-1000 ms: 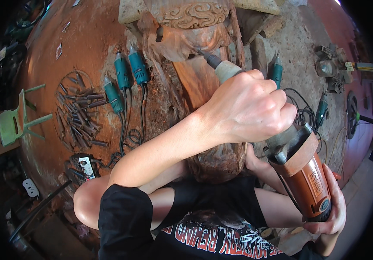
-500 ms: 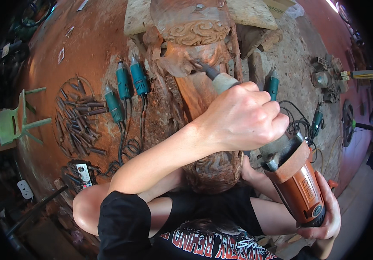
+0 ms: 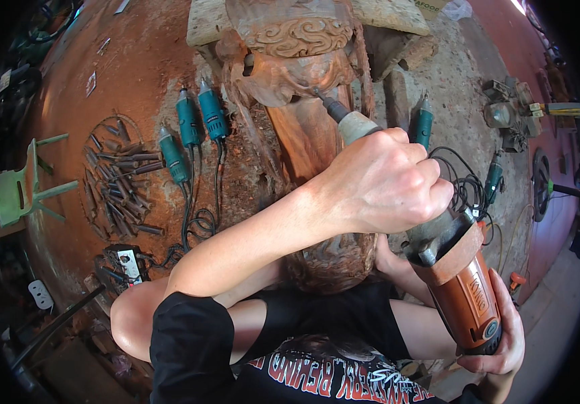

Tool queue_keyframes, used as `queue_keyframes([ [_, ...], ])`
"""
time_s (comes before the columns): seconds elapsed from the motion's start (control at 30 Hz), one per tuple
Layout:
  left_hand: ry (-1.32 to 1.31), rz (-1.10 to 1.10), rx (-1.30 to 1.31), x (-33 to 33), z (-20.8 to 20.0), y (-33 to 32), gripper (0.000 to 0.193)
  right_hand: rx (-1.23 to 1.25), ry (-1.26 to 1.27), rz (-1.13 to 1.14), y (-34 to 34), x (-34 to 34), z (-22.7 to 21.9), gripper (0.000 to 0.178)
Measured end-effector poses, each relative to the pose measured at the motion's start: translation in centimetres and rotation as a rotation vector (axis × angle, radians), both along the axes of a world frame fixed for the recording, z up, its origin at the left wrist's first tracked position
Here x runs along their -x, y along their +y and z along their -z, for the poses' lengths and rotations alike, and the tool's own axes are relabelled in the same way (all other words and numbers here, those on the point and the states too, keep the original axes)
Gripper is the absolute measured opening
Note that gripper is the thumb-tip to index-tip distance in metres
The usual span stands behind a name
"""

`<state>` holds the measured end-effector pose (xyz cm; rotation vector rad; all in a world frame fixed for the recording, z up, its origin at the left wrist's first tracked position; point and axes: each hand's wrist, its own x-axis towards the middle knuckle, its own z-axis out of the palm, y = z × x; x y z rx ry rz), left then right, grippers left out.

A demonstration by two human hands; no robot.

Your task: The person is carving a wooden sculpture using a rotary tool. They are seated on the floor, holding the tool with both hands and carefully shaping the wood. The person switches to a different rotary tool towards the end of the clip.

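A reddish-brown wood carving (image 3: pixel 303 135) with a band of curled relief stands upright between my legs. My left hand (image 3: pixel 387 178) is closed in a fist around the front neck of an orange and grey power carving tool (image 3: pixel 461 296). My left forearm crosses in front of the carving from the left. Low on the right, my right hand (image 3: pixel 505 343) wraps the rear end of the tool's orange body. The tool slants up and leftward, and its dark tip touches the lower edge of a carved fold beneath the curled band. My left fingertips are hidden under the fist.
Several teal corded rotary tools (image 3: pixel 212 114) lie left of the carving, with another (image 3: pixel 424 124) on its right. A heap of metal bits (image 3: pixel 121 182) lies further left, near a green stool (image 3: pixel 17 188). A power strip (image 3: pixel 129 266) sits by my left knee. Behind is a wooden board (image 3: pixel 387 15).
The tool's tip has moved slightly right along the carved fold, and both hands have shifted a little with it. The whole view has moved slightly. Both hands keep their grip.
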<state>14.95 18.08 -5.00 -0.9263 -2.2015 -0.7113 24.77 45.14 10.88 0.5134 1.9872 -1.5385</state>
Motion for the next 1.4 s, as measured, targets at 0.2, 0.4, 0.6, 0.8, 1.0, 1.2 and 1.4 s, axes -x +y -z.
queue_keyframes([
  [0.2, -0.01, -0.003, 0.018, -0.2, -0.3, -0.7, 0.012, -0.014, -0.002, -0.035, -0.1, 0.1, 0.0, 0.133],
  [0.4, 0.0, -0.021, 0.009, -0.3, -0.2, -1.1, 0.012, -0.017, 0.006, 0.017, -0.8, 0.1, -0.2, 0.132],
  [0.6, 0.009, -0.029, 0.002, 0.0, -0.3, -1.6, 0.012, -0.08, 0.053, -0.023, -1.6, 0.5, -0.5, 0.131],
  [0.8, 0.024, -0.054, -0.01, 0.1, -0.4, -2.0, 0.013, -0.112, 0.068, -0.047, -2.0, 0.8, -0.7, 0.13],
  [1.0, 0.042, -0.066, -0.024, 0.2, -0.6, -2.5, 0.015, -0.069, 0.11, -0.217, 0.4, 1.1, -0.3, 0.131],
  [1.2, 0.045, -0.073, -0.003, 0.3, -0.9, -3.1, 0.014, -0.059, 0.045, -0.172, -1.9, 2.2, -1.3, 0.132],
  [1.4, 0.05, -0.052, -0.052, 0.6, -0.3, -2.1, 0.013, -0.071, 0.055, -0.07, -2.2, 1.5, -1.2, 0.133],
])
